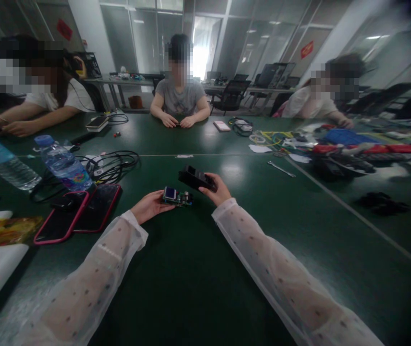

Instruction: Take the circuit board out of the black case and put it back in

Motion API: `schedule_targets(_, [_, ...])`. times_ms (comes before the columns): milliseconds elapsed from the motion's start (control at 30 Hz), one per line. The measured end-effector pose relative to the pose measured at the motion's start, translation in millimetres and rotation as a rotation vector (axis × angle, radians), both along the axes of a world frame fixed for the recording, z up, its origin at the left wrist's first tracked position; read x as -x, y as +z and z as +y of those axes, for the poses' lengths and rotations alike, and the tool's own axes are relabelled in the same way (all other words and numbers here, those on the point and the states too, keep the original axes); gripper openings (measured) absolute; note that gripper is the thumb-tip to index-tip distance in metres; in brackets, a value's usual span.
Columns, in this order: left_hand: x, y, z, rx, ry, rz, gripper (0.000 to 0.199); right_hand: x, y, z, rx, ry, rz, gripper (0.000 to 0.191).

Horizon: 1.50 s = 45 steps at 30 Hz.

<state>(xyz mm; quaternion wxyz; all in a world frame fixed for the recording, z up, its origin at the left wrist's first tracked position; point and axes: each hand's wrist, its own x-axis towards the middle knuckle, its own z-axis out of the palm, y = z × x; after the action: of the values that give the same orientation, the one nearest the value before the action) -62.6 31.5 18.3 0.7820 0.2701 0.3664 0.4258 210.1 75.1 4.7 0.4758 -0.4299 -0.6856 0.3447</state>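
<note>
Your left hand [150, 205] pinches the small circuit board [177, 196] by its near edge, just above the green table [198, 269]. Your right hand [217, 189] grips a black casing [195, 178], held just beside and a little above the board. The two parts are apart, so they are not yet joined; judging by that, fitting them together is still ahead. Left of your hand lie two phones [79, 211], a tangle of cable [107, 166] and water bottles [63, 163]. A wrench [280, 168] lies further right. Three other people sit around the table in a glass-walled office.
</note>
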Motion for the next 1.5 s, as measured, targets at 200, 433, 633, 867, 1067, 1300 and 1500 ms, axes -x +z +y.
schedule_targets(200, [1.5, -6.4, 2.4, -0.018, -0.035, -0.022, 0.031, 33.2, 12.3, -23.4, -0.036, 0.196, -0.045, 0.053])
schedule_targets(433, [1.3, -4.7, 3.7, 0.052, -0.013, -0.054, 0.051, 41.0, -12.1, -28.5, -0.04, 0.149, -0.172, 0.054])
schedule_targets(633, [-0.2, 0.5, -0.7, -0.008, -0.019, -0.034, 0.039, 43.4, -17.0, -31.1, -0.074, 0.141, -0.227, 0.055])
schedule_targets(867, [-0.7, 2.9, -2.7, -0.058, -0.03, -0.008, 0.032, 43.1, -18.3, -30.9, -0.116, 0.138, -0.242, 0.056])
schedule_targets(1067, [-1.1, 5.3, -3.7, -0.065, -0.036, -0.007, 0.034, 43.2, -19.1, -31.7, -0.126, 0.135, -0.242, 0.057])
schedule_targets(1300, [-0.7, 3.9, -2.9, -0.057, -0.033, -0.02, 0.038, 43.0, -21.6, -29.4, -0.117, 0.142, -0.237, 0.057])
schedule_targets(1500, [-2.8, 6.5, -5.4, -0.047, -0.026, -0.009, 0.034, 43.7, -21.3, -29.5, -0.093, 0.135, -0.216, 0.056])
